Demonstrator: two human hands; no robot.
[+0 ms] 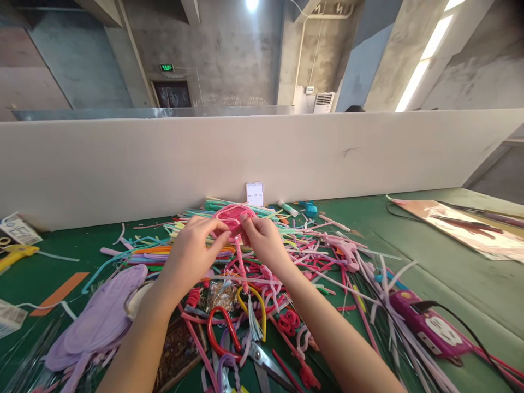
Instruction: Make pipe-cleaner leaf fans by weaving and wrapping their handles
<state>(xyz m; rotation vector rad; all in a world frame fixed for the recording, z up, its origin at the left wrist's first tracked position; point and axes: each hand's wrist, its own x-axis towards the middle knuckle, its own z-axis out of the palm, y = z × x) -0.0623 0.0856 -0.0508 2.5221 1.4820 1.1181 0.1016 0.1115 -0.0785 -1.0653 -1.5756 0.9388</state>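
Both hands meet over the middle of the table around a pink fan-shaped pipe-cleaner piece (235, 216). My left hand (200, 244) pinches its left edge between thumb and fingers. My right hand (265, 240) grips its right lower edge, with the fingertips partly hidden behind it. Below it hangs a pink wrapped stick (241, 267), and a pale tassel (254, 316) shows near its lower end. Red-handled scissors (223, 333) and yellow-handled scissors (262, 311) lie under my forearms. Loose pipe cleaners (319, 256) in many colours surround the hands.
A lilac pipe-cleaner piece (98, 322) lies at left, near a yellow tool (18, 255). At right are a pink glue gun (346, 254) and a purple corded device (429, 325). A timer screen (255, 194) leans against the white partition (204, 164), near a glue stick (287, 208).
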